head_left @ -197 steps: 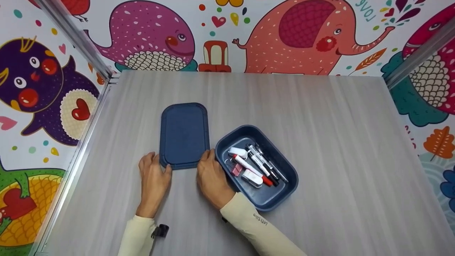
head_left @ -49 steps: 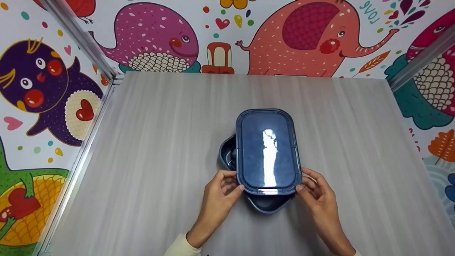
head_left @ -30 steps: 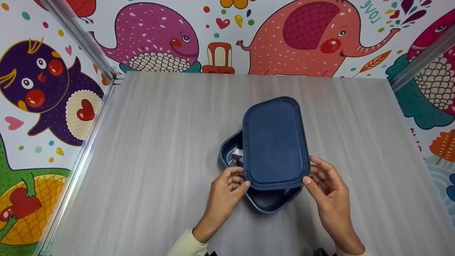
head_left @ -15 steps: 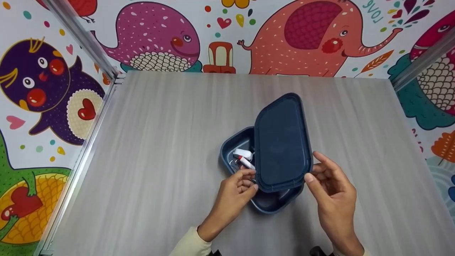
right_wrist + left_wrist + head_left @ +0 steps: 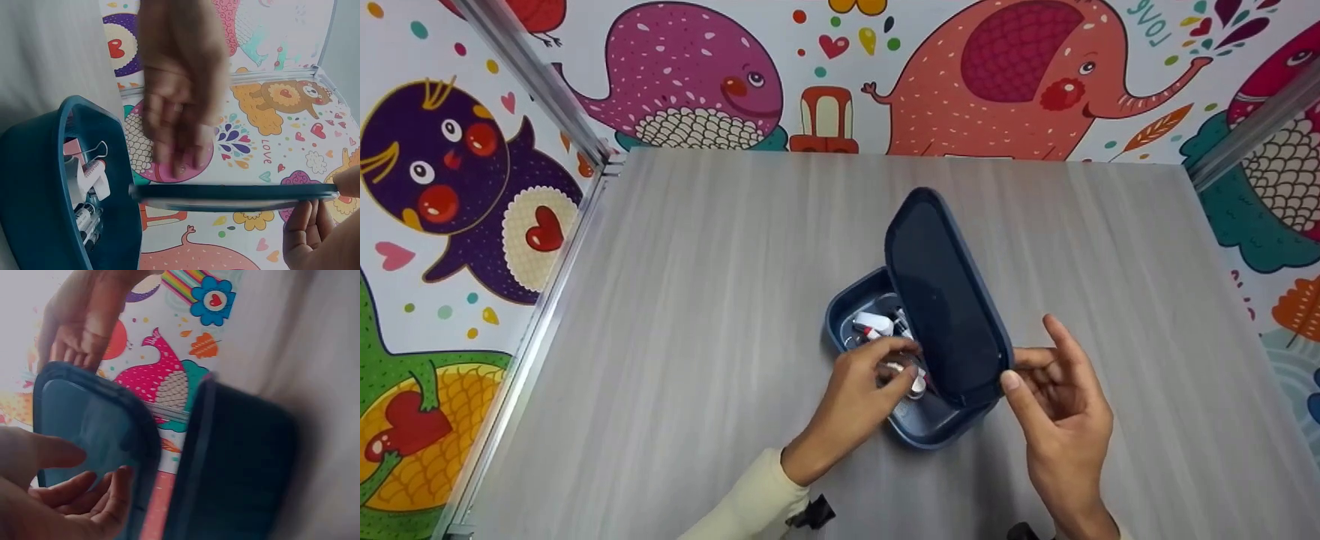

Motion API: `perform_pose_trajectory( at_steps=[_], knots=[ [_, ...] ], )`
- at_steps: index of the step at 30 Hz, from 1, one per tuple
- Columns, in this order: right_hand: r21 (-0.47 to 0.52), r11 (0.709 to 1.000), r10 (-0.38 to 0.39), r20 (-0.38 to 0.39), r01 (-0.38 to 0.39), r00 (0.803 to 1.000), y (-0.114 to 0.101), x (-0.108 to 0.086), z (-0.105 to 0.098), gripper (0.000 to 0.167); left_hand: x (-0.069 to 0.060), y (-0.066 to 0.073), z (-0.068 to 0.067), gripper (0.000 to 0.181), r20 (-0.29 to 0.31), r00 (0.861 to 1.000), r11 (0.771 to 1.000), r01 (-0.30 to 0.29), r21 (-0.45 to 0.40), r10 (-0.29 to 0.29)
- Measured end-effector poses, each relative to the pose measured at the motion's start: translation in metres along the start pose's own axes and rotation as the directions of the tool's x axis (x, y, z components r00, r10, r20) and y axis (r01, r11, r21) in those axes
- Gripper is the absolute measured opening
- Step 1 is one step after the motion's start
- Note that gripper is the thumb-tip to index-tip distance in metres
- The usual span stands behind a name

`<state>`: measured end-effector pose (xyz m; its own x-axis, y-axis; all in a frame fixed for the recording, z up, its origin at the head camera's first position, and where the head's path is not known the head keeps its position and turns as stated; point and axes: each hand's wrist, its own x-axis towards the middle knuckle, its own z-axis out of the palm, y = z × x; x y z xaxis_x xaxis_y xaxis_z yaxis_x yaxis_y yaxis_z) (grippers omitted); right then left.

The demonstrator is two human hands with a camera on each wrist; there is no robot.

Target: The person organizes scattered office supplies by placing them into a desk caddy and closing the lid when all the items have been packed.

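A navy lid [image 5: 949, 300] is tilted steeply over the matching open box [image 5: 934, 439] on the table. My right hand [image 5: 1069, 427] pinches the lid's near right corner between thumb and fingers. With its fingers loosely bent, my left hand [image 5: 847, 397] hovers over the box's left side, apart from the lid; it is blurred in the right wrist view and holds nothing there. Inside the box lie a white rounded piece [image 5: 874, 324], black-and-white pens [image 5: 87, 222] and a pink binder clip [image 5: 73, 147]. The lid hides part of the contents in the head view.
The box stands on a pale wood-grain table [image 5: 697, 300]. Metal frame posts [image 5: 532, 75] and walls printed with cartoon animals [image 5: 997, 82] border the table at the back and sides.
Earlier the lid lay left of the box, then both hands held it over the box. Since then my left hand has let go, and the lid has tipped up towards the right in my right hand.
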<state>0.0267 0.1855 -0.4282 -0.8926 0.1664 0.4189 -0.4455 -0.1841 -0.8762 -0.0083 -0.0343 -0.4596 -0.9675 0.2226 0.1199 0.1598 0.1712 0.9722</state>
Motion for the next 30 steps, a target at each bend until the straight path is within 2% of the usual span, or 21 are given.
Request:
perform_pose_trajectory(
  at_steps=[5,11,19,23,27,30],
  knots=[
    [-0.019,1.000,0.004,0.018,-0.003,1.000,0.003,-0.005,0.003,0.073,0.021,0.027,-0.004,0.027,-0.020,0.995,0.994,-0.097,-0.049,0.097],
    [-0.104,0.993,0.067,0.026,-0.064,0.997,0.003,-0.011,0.008,0.075,0.039,0.047,-0.013,0.033,-0.055,0.991,0.991,-0.122,-0.051,0.119],
    [-0.116,0.992,-0.035,0.084,0.044,0.996,0.009,-0.015,0.013,0.070,0.047,0.052,-0.018,0.030,-0.065,0.994,0.990,-0.094,-0.107,0.088],
    [-0.170,0.983,-0.045,0.099,0.061,0.994,0.010,-0.018,0.016,0.072,0.047,0.052,-0.018,0.029,-0.075,0.994,0.989,-0.084,-0.120,0.076],
    [-0.257,0.959,-0.094,0.124,0.123,0.988,0.013,-0.020,0.019,0.078,0.047,0.053,-0.018,0.026,-0.083,0.994,0.985,-0.077,-0.152,0.065],
    [-0.326,0.923,-0.161,0.157,0.205,0.974,0.017,-0.023,0.020,0.078,0.048,0.052,-0.018,0.025,-0.089,0.995,0.984,-0.068,-0.165,0.054]
  ],
)
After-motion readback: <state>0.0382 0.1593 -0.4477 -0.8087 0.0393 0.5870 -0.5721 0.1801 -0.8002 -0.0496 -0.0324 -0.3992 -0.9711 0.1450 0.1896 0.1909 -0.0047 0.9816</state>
